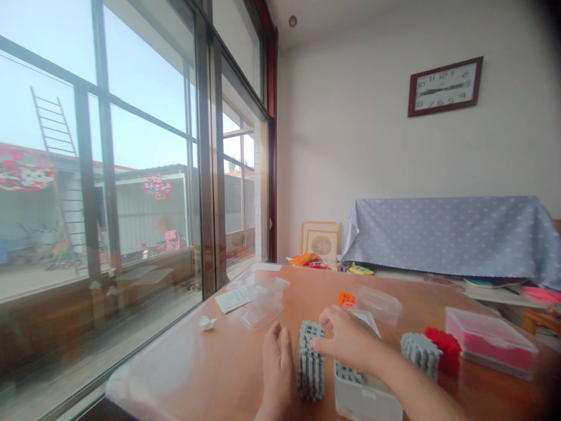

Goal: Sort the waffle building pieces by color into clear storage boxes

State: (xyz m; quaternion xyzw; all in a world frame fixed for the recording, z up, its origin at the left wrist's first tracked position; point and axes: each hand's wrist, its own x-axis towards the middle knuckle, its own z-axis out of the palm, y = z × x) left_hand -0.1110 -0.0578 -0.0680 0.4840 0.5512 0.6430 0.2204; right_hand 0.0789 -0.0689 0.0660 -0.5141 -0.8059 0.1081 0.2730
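Note:
A tall stack of grey notched pieces [311,368] stands on the brown table [210,374]. Just left of it is my left hand [279,368], upright with its fingers extended and nothing in it. From the right, my right hand [342,336] reaches to the top of the stack, thumb and fingertips at its upper right edge. Whether those fingertips grip a piece is too unclear to tell. Under my right wrist sits a clear plastic box [368,403] with more grey pieces [349,374] inside.
Right of my forearm are grey pieces [421,354], red pieces [443,349] and a lidded box with pink contents [491,345]. Farther back lie orange pieces [347,299] and clear lids [377,305]; crumpled tissue [207,323] and a paper [234,299] lie left.

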